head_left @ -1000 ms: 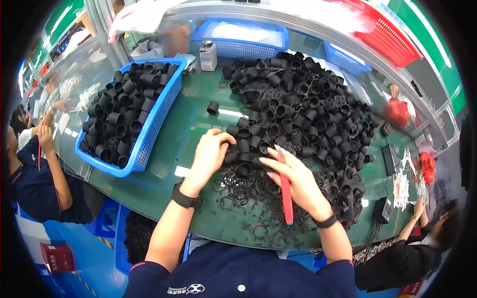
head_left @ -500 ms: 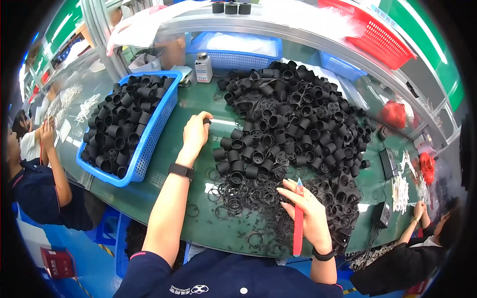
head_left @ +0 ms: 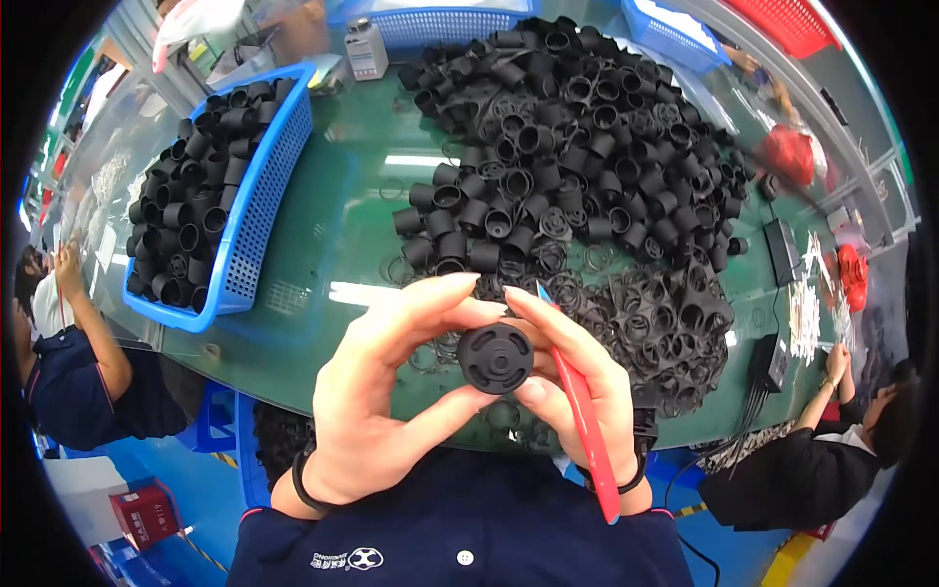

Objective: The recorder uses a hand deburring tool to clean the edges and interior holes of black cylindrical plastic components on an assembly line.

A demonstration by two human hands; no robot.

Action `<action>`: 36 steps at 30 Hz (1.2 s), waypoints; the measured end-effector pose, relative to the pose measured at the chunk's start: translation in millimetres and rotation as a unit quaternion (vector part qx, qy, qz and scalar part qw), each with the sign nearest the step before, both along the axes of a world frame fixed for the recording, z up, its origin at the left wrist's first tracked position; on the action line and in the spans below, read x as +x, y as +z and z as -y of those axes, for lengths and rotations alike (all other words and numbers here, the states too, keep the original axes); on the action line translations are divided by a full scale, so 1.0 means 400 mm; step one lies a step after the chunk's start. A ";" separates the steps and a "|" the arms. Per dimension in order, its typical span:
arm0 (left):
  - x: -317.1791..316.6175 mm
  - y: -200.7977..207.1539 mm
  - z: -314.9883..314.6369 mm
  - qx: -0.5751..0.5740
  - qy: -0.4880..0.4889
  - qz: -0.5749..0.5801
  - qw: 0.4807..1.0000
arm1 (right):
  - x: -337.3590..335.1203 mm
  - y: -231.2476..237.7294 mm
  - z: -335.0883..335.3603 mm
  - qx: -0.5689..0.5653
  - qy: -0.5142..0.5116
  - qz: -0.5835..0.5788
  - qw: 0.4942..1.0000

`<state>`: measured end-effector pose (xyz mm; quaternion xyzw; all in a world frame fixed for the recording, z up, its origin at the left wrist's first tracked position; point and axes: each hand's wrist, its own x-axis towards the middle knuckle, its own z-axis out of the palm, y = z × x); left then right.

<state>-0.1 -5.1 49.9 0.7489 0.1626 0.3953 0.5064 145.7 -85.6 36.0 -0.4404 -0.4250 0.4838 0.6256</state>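
Note:
Close in front of me, a round black plastic cap (head_left: 496,359) is held with its slotted end face toward me. My left hand (head_left: 377,411) is closed on it, thumb below and fingers above. My right hand (head_left: 610,401) grips the cap's right side with thumb and fingertips. That hand also keeps a slim red tool (head_left: 584,416) with a pointed bluish tip, slanting across the fingers, tip up. Behind the hands lies a large heap of black plastic cups (head_left: 587,147). Flat black scrap rings and frames (head_left: 675,333) spread at its near right.
A blue basket (head_left: 256,225) full of black cups stands left on the green table (head_left: 342,215). A white bottle (head_left: 366,49) and another blue basket (head_left: 440,27) are at the back. Co-workers sit left (head_left: 88,362) and right (head_left: 812,470). Black boxes with cables (head_left: 768,362) stand right.
My left hand has come back from beside the heap with a black cap and turned toward me. My right hand has risen to meet it, still holding the red tool. The view has shifted.

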 end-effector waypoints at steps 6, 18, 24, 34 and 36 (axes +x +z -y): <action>-0.003 -0.028 0.009 0.041 -0.001 0.015 0.999 | -0.008 -0.024 0.013 0.032 -0.040 0.013 0.999; -0.001 -0.022 0.020 -0.297 -0.035 0.049 0.953 | -0.011 -0.036 -0.005 0.097 -0.066 0.059 0.991; -0.010 -0.055 0.003 0.052 0.019 -0.051 0.997 | -0.018 -0.035 -0.006 0.070 -0.023 0.017 0.997; -0.016 -0.037 0.006 0.047 0.055 -0.050 0.996 | -0.016 -0.049 -0.004 0.143 -0.002 0.005 0.990; -0.018 -0.048 -0.002 0.089 0.036 -0.029 0.995 | -0.017 -0.051 -0.007 0.147 -0.003 0.002 0.989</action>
